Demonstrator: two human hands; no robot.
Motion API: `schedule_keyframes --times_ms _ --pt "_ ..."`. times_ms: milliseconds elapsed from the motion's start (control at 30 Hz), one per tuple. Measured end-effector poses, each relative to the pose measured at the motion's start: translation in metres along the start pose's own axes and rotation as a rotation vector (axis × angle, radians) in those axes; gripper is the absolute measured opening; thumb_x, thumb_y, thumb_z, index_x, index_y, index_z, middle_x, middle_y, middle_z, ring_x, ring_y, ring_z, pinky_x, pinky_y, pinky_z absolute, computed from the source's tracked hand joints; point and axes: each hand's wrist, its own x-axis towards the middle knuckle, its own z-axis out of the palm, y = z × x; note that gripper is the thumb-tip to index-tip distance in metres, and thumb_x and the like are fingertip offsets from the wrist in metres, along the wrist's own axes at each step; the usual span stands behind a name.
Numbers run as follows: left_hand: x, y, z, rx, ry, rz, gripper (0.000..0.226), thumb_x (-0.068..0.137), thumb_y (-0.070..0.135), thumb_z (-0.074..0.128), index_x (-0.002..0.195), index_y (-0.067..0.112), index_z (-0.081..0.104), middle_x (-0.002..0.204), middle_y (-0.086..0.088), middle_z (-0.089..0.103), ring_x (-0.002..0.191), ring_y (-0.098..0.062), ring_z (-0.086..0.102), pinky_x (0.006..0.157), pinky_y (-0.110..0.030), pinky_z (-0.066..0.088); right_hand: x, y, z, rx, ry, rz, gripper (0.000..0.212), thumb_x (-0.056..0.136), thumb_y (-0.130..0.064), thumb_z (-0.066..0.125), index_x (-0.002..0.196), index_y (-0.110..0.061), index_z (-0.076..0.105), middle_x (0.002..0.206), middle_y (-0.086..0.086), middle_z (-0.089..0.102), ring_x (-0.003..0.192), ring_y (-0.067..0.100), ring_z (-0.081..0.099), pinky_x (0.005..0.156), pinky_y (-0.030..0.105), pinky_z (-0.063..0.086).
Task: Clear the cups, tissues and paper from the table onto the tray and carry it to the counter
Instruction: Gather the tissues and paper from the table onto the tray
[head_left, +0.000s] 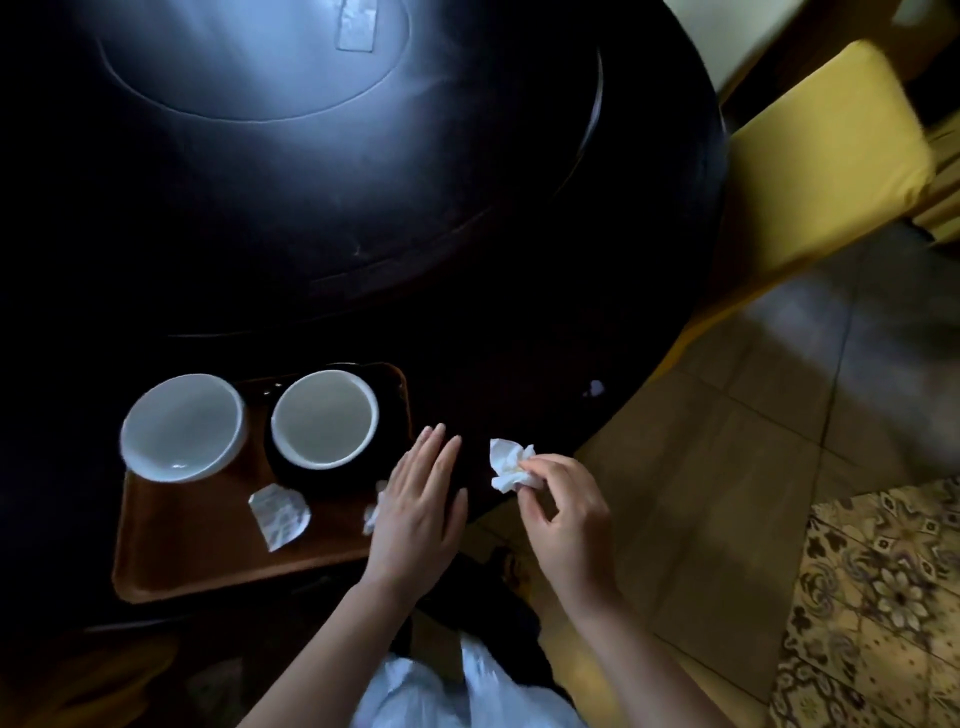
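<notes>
A brown tray (197, 566) lies at the near edge of the dark round table (467, 218). Two white cups stand on it: the left cup (182, 428) and the right cup (324, 418), which rests on a black saucer. A crumpled paper (279, 514) lies in the tray's middle. Another bit of white tissue (373, 512) peeks out under my left hand (418, 512), which is flat with fingers apart over the tray's right edge. My right hand (563, 512) pinches a crumpled white tissue (509, 462) just right of the tray.
A small white scrap (596, 387) lies near the table's right edge. A flat pale object (358, 26) sits on the table's centre disc. A yellow chair (810, 156) stands to the right, over tiled floor and a patterned rug (883, 597).
</notes>
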Motion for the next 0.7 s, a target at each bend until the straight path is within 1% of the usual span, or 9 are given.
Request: schedule_keyframes --times_ms 100,167,233,267,333,400,433,567,700 --pt "0.032 0.021 0.037 0.062 -0.039 -0.073 0.055 0.092 0.038 0.032 0.144 0.02 0.025 0.155 -0.005 0.02 0.144 -0.013 0.005 0.117 -0.037 0.012 0.021 0.036 -0.024 -0.023 0.024 0.023 0.011 0.078 -0.005 0.065 0.088 -0.004 0.066 0.089 0.007 0.069 0.086 0.012 0.063 0.081 0.022 0.052" --pt "0.049 0.022 0.058 0.168 -0.076 -0.141 0.059 0.091 0.044 0.023 0.146 0.024 0.014 0.157 -0.002 0.005 0.143 -0.011 -0.007 0.116 -0.038 -0.001 0.035 0.06 -0.037 -0.029 0.033 0.057 0.017 0.072 0.005 0.071 0.086 -0.004 0.066 0.086 0.007 0.068 0.082 0.01 0.061 0.079 0.02 0.051" --pt "0.06 0.013 0.074 0.265 -0.109 -0.239 0.063 0.087 0.049 0.014 0.146 0.027 0.007 0.154 0.001 -0.007 0.142 -0.011 -0.013 0.113 -0.041 -0.008 0.047 0.083 -0.047 -0.045 0.034 0.095 0.019 0.07 0.007 0.073 0.084 -0.005 0.066 0.085 0.006 0.067 0.08 0.012 0.061 0.075 0.019 0.051" --pt "0.062 0.008 0.08 0.307 -0.113 -0.279 0.064 0.087 0.05 0.013 0.146 0.027 0.007 0.154 0.001 -0.009 0.142 -0.012 -0.013 0.112 -0.041 -0.009 0.054 0.094 -0.05 -0.061 0.034 0.108 0.019 0.069 0.006 0.074 0.083 -0.005 0.066 0.085 0.006 0.067 0.08 0.015 0.061 0.072 0.021 0.052" --pt "0.061 0.002 0.087 0.38 -0.101 -0.308 0.063 0.088 0.049 0.018 0.146 0.025 0.015 0.155 -0.003 0.001 0.143 -0.014 -0.005 0.112 -0.041 -0.009 0.07 0.115 -0.056 -0.098 0.034 0.124 0.019 0.069 0.004 0.075 0.082 -0.005 0.066 0.085 0.007 0.068 0.079 0.022 0.063 0.069 0.024 0.051" --pt "0.06 0.002 0.09 0.42 -0.097 -0.318 0.062 0.088 0.048 0.023 0.145 0.024 0.019 0.156 -0.006 0.012 0.143 -0.016 0.001 0.112 -0.039 -0.01 0.087 0.133 -0.057 -0.123 0.033 0.123 0.018 0.069 0.003 0.074 0.084 -0.005 0.066 0.085 0.009 0.069 0.08 0.027 0.063 0.071 0.019 0.043" --pt "0.061 0.003 0.09 0.427 -0.098 -0.323 0.062 0.088 0.048 0.024 0.145 0.024 0.019 0.156 -0.006 0.014 0.143 -0.016 0.002 0.112 -0.038 -0.011 0.097 0.142 -0.056 -0.128 0.023 0.115 0.018 0.07 0.003 0.073 0.085 -0.005 0.066 0.085 0.011 0.069 0.081 0.029 0.063 0.072 0.019 0.041" --pt "0.064 0.007 0.089 0.448 -0.093 -0.335 0.062 0.087 0.047 0.026 0.144 0.025 0.02 0.156 -0.006 0.017 0.143 -0.015 0.003 0.112 -0.038 -0.009 0.135 0.165 -0.038 -0.143 -0.07 0.023 0.019 0.074 0.004 0.068 0.091 -0.002 0.066 0.087 0.015 0.066 0.084 0.032 0.062 0.076 0.036 0.051" --pt "0.064 0.006 0.09 0.458 -0.086 -0.343 0.061 0.087 0.047 0.028 0.144 0.026 0.022 0.155 -0.005 0.018 0.143 -0.014 0.003 0.112 -0.038 -0.007 0.155 0.18 -0.015 -0.223 -0.204 -0.019 0.015 0.079 0.0 0.064 0.094 -0.001 0.067 0.088 0.018 0.064 0.085 0.034 0.06 0.072 0.039 0.053"
